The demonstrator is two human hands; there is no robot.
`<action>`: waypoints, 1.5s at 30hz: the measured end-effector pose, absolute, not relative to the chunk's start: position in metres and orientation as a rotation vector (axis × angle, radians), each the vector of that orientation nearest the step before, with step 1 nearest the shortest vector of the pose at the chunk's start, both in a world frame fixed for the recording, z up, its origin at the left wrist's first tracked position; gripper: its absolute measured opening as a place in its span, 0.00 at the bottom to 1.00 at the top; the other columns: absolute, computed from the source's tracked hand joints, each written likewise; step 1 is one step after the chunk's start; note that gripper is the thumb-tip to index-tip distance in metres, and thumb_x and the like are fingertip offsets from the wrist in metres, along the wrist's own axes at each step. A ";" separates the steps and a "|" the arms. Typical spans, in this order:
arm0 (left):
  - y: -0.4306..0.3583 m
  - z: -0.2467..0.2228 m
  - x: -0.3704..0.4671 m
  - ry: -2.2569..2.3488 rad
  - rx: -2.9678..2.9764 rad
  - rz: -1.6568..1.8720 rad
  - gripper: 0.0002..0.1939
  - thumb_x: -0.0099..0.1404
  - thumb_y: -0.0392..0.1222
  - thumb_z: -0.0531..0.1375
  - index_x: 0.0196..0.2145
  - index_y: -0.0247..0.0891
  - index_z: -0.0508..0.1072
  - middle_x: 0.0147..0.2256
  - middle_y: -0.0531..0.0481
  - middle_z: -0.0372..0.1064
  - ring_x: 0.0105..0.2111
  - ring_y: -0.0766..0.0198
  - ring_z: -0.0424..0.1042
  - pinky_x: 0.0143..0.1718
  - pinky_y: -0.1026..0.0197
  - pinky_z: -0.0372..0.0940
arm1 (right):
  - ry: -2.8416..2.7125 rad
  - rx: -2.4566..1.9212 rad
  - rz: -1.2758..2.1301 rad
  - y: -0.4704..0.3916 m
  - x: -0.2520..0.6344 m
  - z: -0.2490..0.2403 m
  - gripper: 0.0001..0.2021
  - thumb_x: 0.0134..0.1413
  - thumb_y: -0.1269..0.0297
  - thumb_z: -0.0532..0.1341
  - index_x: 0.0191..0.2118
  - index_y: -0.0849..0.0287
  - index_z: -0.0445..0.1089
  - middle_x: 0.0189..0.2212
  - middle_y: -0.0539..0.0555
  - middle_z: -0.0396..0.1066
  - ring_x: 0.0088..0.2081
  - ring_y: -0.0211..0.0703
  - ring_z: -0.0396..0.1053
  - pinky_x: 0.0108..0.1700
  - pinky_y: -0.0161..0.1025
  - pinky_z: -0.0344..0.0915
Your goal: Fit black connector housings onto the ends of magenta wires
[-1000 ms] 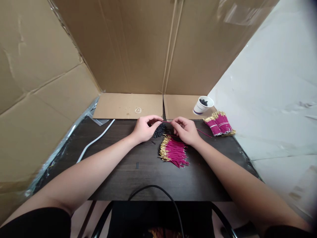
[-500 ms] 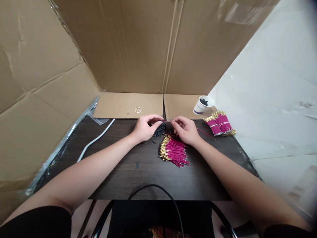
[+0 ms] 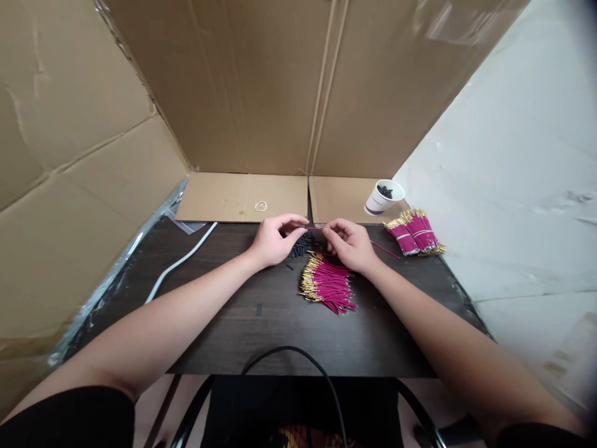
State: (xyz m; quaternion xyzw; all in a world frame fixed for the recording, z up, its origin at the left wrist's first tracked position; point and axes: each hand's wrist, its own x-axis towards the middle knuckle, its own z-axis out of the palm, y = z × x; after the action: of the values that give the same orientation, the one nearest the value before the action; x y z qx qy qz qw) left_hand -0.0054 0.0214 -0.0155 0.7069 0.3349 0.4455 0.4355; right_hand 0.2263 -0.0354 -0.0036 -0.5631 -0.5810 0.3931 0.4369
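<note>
Between my two hands runs a thin magenta wire (image 3: 316, 228), roughly level above the table. My left hand (image 3: 275, 241) pinches its left end between thumb and fingertips; that end is hidden by the fingers. My right hand (image 3: 347, 244) is closed on the wire's other side, thumb against the index finger. Below and between the hands lies a pile of small black sleeves (image 3: 300, 245). Nearer to me is a fanned heap of magenta wires (image 3: 329, 284) with gold tips on the left and silvery ends on the right.
Tied bundles of magenta wires (image 3: 415, 233) lie at the right, by a loose wire (image 3: 385, 249). A white paper cup (image 3: 384, 198) holding black sleeves stands on cardboard (image 3: 242, 196), along with a white rubber band (image 3: 260, 206). A white cable (image 3: 181, 260) lies left; a black cable (image 3: 291, 350) loops in front.
Both hands keep practically the same place and grip on the wire. The view has shifted very slightly.
</note>
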 end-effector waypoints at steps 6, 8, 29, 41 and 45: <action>0.022 -0.016 -0.006 0.832 1.773 1.112 0.12 0.72 0.43 0.71 0.50 0.37 0.87 0.44 0.42 0.87 0.41 0.57 0.84 0.45 0.53 0.75 | -1.447 -1.414 0.982 -0.036 0.227 -0.004 0.33 0.60 0.30 0.66 0.41 0.62 0.76 0.23 0.51 0.73 0.23 0.30 0.69 0.29 0.29 0.66; 0.022 -0.016 -0.006 0.834 1.774 1.113 0.12 0.72 0.43 0.71 0.50 0.37 0.87 0.44 0.43 0.87 0.40 0.58 0.83 0.45 0.53 0.75 | -1.446 -1.414 0.984 -0.036 0.227 -0.004 0.33 0.60 0.29 0.66 0.41 0.62 0.75 0.23 0.51 0.73 0.23 0.30 0.69 0.29 0.29 0.66; 0.019 -0.012 -0.006 0.842 1.779 1.100 0.09 0.72 0.44 0.70 0.46 0.38 0.87 0.40 0.45 0.85 0.36 0.60 0.80 0.43 0.54 0.73 | -1.396 -1.397 1.005 -0.037 0.225 -0.001 0.34 0.56 0.28 0.69 0.43 0.61 0.74 0.24 0.51 0.73 0.23 0.31 0.70 0.28 0.28 0.68; 0.017 -0.009 -0.005 0.865 1.797 1.099 0.10 0.72 0.45 0.70 0.46 0.37 0.87 0.39 0.44 0.86 0.36 0.59 0.81 0.43 0.53 0.77 | -1.380 -1.411 1.038 -0.038 0.224 0.004 0.35 0.54 0.27 0.69 0.42 0.61 0.75 0.23 0.51 0.73 0.23 0.30 0.69 0.28 0.29 0.67; 0.017 -0.008 -0.005 0.863 1.791 1.103 0.10 0.71 0.45 0.71 0.45 0.37 0.87 0.39 0.44 0.86 0.36 0.59 0.80 0.43 0.53 0.76 | -1.366 -1.422 1.054 -0.038 0.224 0.004 0.37 0.53 0.25 0.69 0.42 0.62 0.75 0.23 0.50 0.73 0.23 0.30 0.69 0.27 0.28 0.67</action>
State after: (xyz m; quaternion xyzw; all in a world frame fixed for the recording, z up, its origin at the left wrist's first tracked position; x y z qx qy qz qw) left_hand -0.0055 0.0173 -0.0082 0.7147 0.3445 0.4402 0.4204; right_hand 0.2244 -0.0381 0.0036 -0.5720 -0.5494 0.4238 0.4375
